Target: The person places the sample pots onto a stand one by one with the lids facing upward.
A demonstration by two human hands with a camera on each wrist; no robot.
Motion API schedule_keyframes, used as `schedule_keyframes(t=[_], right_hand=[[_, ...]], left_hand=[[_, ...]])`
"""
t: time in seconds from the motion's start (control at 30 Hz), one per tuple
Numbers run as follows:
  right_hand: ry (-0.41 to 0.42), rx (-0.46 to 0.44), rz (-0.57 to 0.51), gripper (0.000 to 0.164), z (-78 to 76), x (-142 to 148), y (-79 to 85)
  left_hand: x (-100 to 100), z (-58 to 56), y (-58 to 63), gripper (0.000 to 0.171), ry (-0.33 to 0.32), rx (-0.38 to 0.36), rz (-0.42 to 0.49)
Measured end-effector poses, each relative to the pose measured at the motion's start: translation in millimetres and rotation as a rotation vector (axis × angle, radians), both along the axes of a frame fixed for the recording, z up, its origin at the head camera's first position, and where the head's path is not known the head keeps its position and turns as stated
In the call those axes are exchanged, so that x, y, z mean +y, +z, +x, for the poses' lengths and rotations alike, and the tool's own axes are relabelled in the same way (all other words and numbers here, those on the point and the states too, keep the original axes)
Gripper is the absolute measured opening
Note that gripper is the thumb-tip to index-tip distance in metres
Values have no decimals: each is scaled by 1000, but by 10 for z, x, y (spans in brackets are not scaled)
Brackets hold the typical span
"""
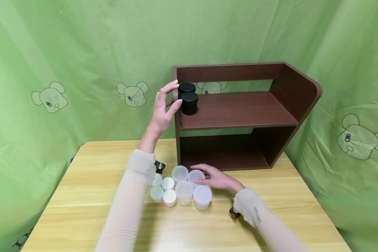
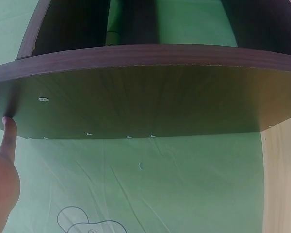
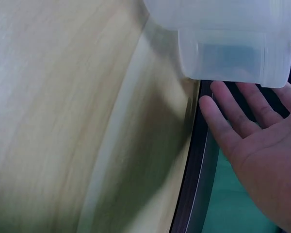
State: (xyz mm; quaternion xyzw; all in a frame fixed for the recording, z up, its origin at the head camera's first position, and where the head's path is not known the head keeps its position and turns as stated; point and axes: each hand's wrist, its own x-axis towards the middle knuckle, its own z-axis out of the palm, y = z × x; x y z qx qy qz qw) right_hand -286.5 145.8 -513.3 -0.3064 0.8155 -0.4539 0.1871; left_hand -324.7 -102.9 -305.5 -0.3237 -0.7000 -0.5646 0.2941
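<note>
Shelf unit (image 1: 239,110), dark brown, two tiers, standing on a pale wooden bench (image 1: 104,192). Black jars (image 1: 189,105), two, lidded: upper tier, left end, one behind the other. Left hand (image 1: 162,111): at the unit's left side panel (image 2: 155,97) — fingers extended, tips against its outer face, thumb spread towards the front jar (contact cannot be told). Translucent tubs (image 1: 202,195), four, clustered on the bench before the unit. Small pots (image 1: 169,197), four, whitish, left of the tubs. Right hand (image 1: 218,179): beside the rear right tub — fingers loosely spread, gripping nothing.
</note>
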Motion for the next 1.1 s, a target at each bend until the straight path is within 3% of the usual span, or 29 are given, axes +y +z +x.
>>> schedule_keyframes(t=[0.4, 0.67, 0.97, 1.1], right_hand=[[-37, 19, 17, 59, -30, 55, -19], [-40, -40, -3, 68, -35, 67, -33], [-85, 14, 29, 66, -28, 39, -65], [-114, 30, 40, 65, -19, 24, -58]], left_hand=[[-6, -7, 8, 45, 29, -10, -30], [4, -15, 1, 45, 19, 2, -19], [4, -13, -6, 45, 20, 5, -18], [-3, -131, -88, 46, 26, 11, -18]])
